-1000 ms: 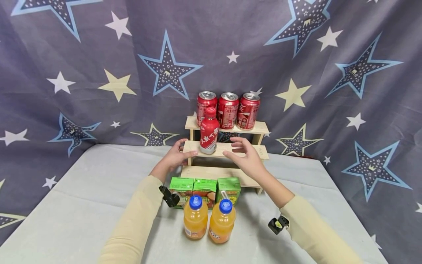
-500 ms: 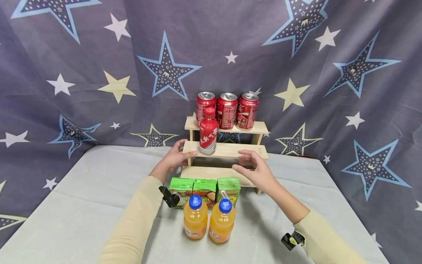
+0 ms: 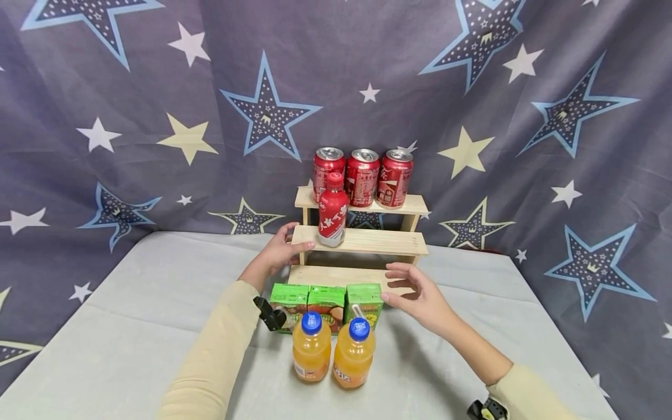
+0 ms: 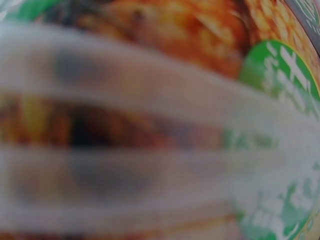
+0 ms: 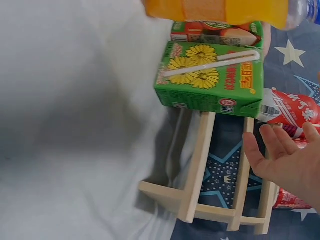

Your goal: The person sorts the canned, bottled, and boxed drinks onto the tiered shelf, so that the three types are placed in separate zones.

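My left hand (image 3: 278, 249) grips the left end of a tiered wooden display rack (image 3: 378, 240), its thumb over the middle shelf's edge. Near that end a red bottle (image 3: 333, 213) stands upright on the middle shelf. Just right of the rightmost green drink carton (image 5: 210, 80) hovers my right hand (image 3: 420, 296), fingers spread and holding nothing. In the head view the thumb tip overlaps that carton's corner; whether they touch I cannot tell. Close-up carton print (image 4: 200, 35) and a blurred straw (image 4: 125, 185) fill the left wrist view, with no hand visible.
Three red cans (image 3: 363, 178) line the top shelf. Two more green cartons (image 3: 307, 300) stand before the rack, and two orange drink bottles (image 3: 312, 350) with blue caps are in front of them. A star-patterned curtain (image 3: 131, 87) hangs behind the white-covered table (image 3: 131, 338).
My right hand has moved away from the red bottle, down and to the right, to beside the rightmost carton. The left hand keeps its hold on the rack; the bottle stays put.
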Action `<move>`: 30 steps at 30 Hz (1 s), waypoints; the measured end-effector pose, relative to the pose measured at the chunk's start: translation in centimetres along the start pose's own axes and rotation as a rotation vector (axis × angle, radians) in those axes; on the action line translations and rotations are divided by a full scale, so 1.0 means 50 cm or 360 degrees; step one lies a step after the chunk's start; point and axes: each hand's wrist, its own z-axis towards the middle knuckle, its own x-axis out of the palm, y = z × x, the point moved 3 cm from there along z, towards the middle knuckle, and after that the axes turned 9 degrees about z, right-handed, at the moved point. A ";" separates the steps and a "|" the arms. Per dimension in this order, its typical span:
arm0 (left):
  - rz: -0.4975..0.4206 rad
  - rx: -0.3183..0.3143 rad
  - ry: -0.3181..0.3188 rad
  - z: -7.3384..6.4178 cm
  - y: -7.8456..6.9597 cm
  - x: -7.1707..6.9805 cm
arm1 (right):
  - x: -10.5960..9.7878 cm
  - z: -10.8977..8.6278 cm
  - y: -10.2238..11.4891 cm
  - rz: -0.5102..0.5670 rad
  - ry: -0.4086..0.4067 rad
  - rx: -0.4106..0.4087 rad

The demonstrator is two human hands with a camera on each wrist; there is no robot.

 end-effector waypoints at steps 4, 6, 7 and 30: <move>-0.0007 -0.0004 -0.0001 0.001 0.001 0.000 | 0.004 -0.020 -0.003 0.0039 0.0082 -0.0029; -0.0009 -0.0002 0.0000 0.001 0.002 0.000 | 0.006 -0.028 -0.004 0.0047 0.0109 -0.0040; -0.0011 0.0002 0.0003 0.001 0.003 0.000 | 0.008 -0.032 -0.005 0.0053 0.0120 -0.0054; -0.0051 0.0013 0.0040 -0.008 -0.007 -0.001 | 0.054 -0.087 -0.019 0.0161 0.0294 -0.0240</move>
